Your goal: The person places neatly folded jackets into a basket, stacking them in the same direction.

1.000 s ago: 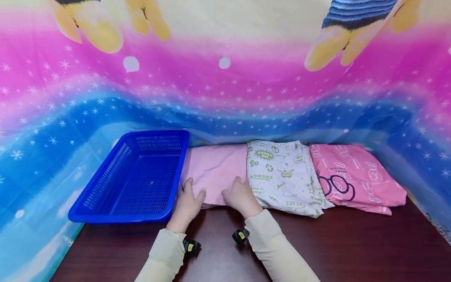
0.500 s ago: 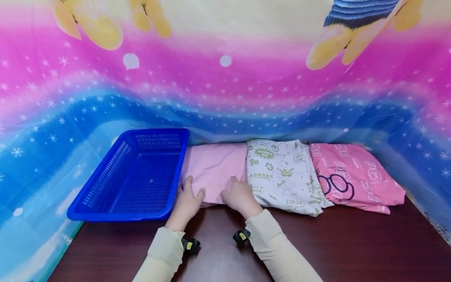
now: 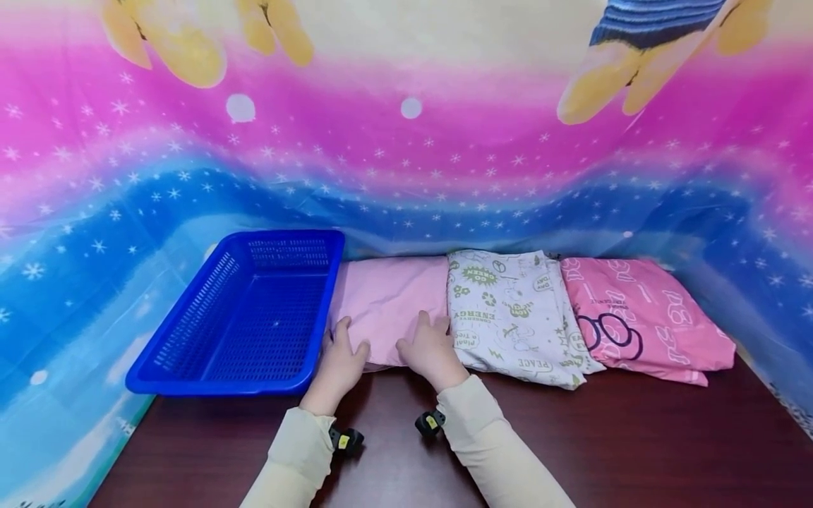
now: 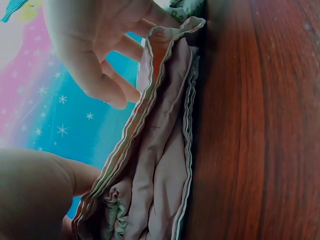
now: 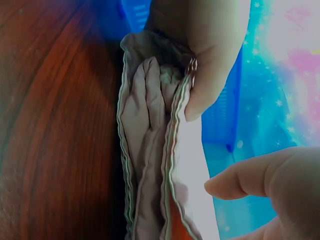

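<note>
A folded pale pink cloth (image 3: 390, 293) lies on the table between both hands. My left hand (image 3: 336, 367) is at its left side, fingers spread along that edge; in the right wrist view the left thumb (image 5: 202, 97) lies against the top layer. On the right part of the cloth is my right hand (image 3: 433, 351), fingers loosely bent and apart. The right thumb (image 5: 237, 180) is stretched out close to the cloth's surface. Up close, the front side of the pink cloth (image 4: 160, 145) shows parted layers with pale piped edges and bunched fabric inside.
A blue plastic basket (image 3: 267, 324) stands directly left of the pink cloth. To the right lie a folded white cloth with green print (image 3: 514, 317) and a darker pink printed cloth (image 3: 641, 317). A patterned curtain (image 3: 406, 169) hangs behind the brown table (image 3: 406, 451).
The right hand's fingers have spread a little. Both hands stay about the pink cloth, and the cloths and basket keep their places; the head view shifts slightly.
</note>
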The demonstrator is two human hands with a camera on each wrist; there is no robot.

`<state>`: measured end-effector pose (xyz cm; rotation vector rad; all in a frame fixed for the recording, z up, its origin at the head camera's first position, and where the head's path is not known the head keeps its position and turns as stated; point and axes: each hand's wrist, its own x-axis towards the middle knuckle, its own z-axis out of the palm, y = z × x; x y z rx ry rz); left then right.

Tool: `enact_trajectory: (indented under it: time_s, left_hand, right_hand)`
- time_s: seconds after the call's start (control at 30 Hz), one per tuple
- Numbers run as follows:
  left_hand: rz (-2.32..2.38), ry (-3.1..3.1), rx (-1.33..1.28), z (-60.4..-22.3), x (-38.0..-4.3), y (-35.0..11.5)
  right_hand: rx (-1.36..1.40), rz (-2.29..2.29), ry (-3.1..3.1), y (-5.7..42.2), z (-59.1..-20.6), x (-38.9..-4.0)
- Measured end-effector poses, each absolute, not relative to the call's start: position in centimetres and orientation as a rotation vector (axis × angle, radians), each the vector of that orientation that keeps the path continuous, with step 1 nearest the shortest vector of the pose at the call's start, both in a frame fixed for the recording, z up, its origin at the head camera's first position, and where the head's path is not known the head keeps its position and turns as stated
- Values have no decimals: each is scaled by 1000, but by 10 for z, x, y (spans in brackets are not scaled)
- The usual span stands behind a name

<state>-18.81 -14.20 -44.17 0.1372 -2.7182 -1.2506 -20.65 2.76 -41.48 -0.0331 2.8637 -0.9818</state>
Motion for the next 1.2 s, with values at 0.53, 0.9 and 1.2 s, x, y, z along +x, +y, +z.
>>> enact_trajectory:
  time_s: [0.53, 0.9, 1.2]
  left_hand:
    - [-1295, -2718, 137, -445, -190, -146]
    - [-1154, -2836, 152, -444, -188, -146]
    - [-1231, -2771, 182, -436, -186, -149]
  right_hand:
    - [-46, -903, 2865, 28, -417, -211]
    - [-66, -1000, 2852, 28, -423, -209]
    - [-9, -1076, 2890, 31, -425, -209]
